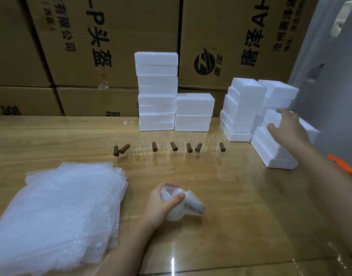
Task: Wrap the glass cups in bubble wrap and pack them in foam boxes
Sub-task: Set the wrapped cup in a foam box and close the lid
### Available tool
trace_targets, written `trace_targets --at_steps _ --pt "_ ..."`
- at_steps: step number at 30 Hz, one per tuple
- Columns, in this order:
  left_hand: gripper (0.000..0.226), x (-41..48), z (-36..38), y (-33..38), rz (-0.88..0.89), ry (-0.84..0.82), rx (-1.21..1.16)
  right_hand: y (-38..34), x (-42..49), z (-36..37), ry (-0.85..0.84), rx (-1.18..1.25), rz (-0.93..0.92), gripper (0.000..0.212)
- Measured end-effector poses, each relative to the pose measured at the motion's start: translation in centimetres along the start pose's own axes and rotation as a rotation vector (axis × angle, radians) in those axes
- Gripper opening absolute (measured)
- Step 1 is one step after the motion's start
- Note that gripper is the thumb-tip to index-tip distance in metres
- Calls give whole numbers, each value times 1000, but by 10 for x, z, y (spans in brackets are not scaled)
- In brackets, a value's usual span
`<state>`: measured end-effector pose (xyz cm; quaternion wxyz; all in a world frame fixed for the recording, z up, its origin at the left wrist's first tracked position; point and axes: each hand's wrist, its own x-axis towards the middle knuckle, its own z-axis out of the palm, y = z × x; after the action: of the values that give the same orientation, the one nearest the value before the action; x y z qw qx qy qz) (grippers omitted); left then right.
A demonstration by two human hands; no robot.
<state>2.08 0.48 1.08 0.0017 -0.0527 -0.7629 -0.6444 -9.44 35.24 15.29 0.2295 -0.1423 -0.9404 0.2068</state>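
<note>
Left grip holds bubble-wrapped glass cup; right grip, spread wide, at leaning stack of white foam boxes. Risk: a nudge topples it.

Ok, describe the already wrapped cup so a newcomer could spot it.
On the wooden table, look just right of the bubble wrap pile. The left hand grips the wrapped cup there. Unlike the bare glass cups rowed farther back, it is a white bubble-wrap bundle.

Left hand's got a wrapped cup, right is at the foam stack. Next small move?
Probably close the right hand on the foam box it reaches and lift it off: the left hand holds a wrapped cup that needs a box.
</note>
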Motion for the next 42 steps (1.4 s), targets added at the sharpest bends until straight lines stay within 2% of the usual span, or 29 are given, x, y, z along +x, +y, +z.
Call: trace_targets --at_steps 4,7,13,16,18,21,24,27,30,32,35,37,39,40,42 --pt "67 0 -1 2 14 35 -15 26 16 -4 -131 -130 120 62" --pt "69 1 -1 4 0 34 -38 35 18 -3 -122 -98 129 61" --pt "73 -3 0 7 -17 57 -58 37 0 -2 153 120 90 47" --pt "72 -3 0 10 -20 85 -76 36 -24 3 280 230 -47 39" --pt "71 -4 0 11 -21 91 -81 30 -46 11 301 315 -157 34" --pt "67 -6 -1 11 -2 74 -34 18 -85 28 199 386 -317 25" --pt "63 -12 2 14 70 14 84 15 -121 47 -6 358 -458 19" --pt "57 -17 3 26 170 -10 83 17 -148 57 -188 334 -574 21" --pt "56 -18 0 47 258 48 6 19 -168 60 -410 329 -642 33" --pt "51 -17 -2 61 293 109 6 21 -175 62 -528 321 -663 30" --pt "47 -11 -5 70 256 150 11 21 -176 57 -593 255 -653 22" --pt "52 -8 -7 67 244 172 6 14 -175 49 -489 319 -602 16" --pt "54 -5 -8 64 236 179 10 -4 -173 40 -363 549 -478 16" --pt "53 -4 -7 63 233 168 15 -16 -171 36 -380 681 -393 23" --pt "50 -2 -2 63 225 137 48 -42 -169 35 -578 854 -218 42"
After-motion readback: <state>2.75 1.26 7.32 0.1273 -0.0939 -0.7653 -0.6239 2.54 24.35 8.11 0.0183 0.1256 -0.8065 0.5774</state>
